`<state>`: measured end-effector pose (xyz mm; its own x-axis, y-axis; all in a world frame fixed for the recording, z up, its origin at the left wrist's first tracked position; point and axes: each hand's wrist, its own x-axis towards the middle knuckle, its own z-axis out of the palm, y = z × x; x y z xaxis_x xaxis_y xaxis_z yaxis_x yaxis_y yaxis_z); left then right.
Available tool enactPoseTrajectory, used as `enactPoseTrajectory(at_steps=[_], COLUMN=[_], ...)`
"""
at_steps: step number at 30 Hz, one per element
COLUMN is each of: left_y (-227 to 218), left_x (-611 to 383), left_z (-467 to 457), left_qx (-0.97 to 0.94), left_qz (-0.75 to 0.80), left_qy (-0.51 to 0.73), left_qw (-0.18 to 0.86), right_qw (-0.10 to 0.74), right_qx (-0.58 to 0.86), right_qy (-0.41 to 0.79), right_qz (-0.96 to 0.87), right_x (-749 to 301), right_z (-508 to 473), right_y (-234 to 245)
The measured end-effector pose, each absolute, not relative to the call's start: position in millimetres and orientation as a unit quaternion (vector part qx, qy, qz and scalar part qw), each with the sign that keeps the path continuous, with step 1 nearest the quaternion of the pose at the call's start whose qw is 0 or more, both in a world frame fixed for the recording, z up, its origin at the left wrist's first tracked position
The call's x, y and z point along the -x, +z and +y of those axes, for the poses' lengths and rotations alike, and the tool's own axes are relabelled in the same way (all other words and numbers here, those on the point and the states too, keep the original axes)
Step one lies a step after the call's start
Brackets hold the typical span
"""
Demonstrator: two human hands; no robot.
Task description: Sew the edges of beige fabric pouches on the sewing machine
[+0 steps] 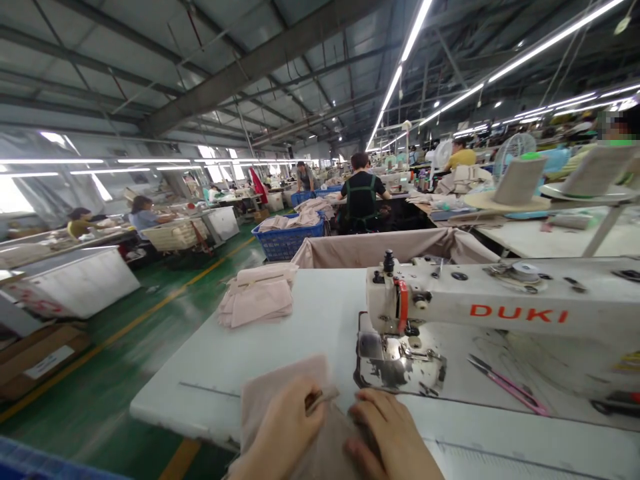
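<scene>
A piece of pinkish-beige fabric [280, 393] lies on the white sewing table [320, 313] at the near edge. My left hand [285, 427] rests on it with thumb and fingers pinching a folded edge of the cloth. My right hand [390, 433] lies on the same fabric just to the right, fingers curled down and pressing it, close to the needle plate [397, 363] of a white sewing machine [500, 300] lettered DUKI in red. The presser foot area sits just beyond my fingers.
A stack of folded pink fabric pieces [260, 293] sits at the table's far left. Pink scissors [507, 385] lie right of the needle plate. A fabric-lined bin [400, 247] stands behind the table. Blue baskets [285, 241], other workers and tables fill the hall; a green aisle runs left.
</scene>
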<state>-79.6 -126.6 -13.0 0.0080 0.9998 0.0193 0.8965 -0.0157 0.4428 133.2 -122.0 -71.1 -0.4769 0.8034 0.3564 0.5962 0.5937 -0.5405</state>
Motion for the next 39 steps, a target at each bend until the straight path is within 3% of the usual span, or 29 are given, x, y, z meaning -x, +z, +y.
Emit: enactPoseTrajectory(at_steps=[5, 12, 18, 27, 30, 32, 36, 39], left_y=[37, 48, 45, 45, 53, 59, 47, 21], left_x=[66, 43, 36, 33, 46, 57, 65, 48], left_z=[-135, -147, -152, -157, -151, -138, -93, -50], left_qx=[-0.594, -0.455, -0.418, -0.419, -0.483, -0.568, -0.753, -0.783], left_qz=[0.528, 0.473, 0.456, 0.499, 0.503, 0.503, 0.522, 0.551], left_qy=[0.379, 0.499, 0.538, 0.522, 0.434, 0.31, 0.075, 0.077], left_qw=[0.475, 0.567, 0.573, 0.55, 0.571, 0.573, 0.394, 0.278], right_qw=[0.358, 0.358, 0.388, 0.405, 0.38, 0.348, 0.24, 0.185], right_qx=[0.392, 0.363, 0.398, 0.435, 0.393, 0.306, 0.237, 0.306], right_qy=[0.197, 0.163, 0.252, 0.257, 0.284, 0.307, 0.248, 0.056], right_qz=[-0.824, -0.845, -0.792, -0.762, -0.788, -0.831, -0.908, -0.932], right_x=[-147, -171, -173, -170, -172, -171, -157, -145], right_z=[-131, -135, -142, -141, -148, -153, -148, -118], right_y=[-7, 47, 52, 52, 58, 54, 15, -21])
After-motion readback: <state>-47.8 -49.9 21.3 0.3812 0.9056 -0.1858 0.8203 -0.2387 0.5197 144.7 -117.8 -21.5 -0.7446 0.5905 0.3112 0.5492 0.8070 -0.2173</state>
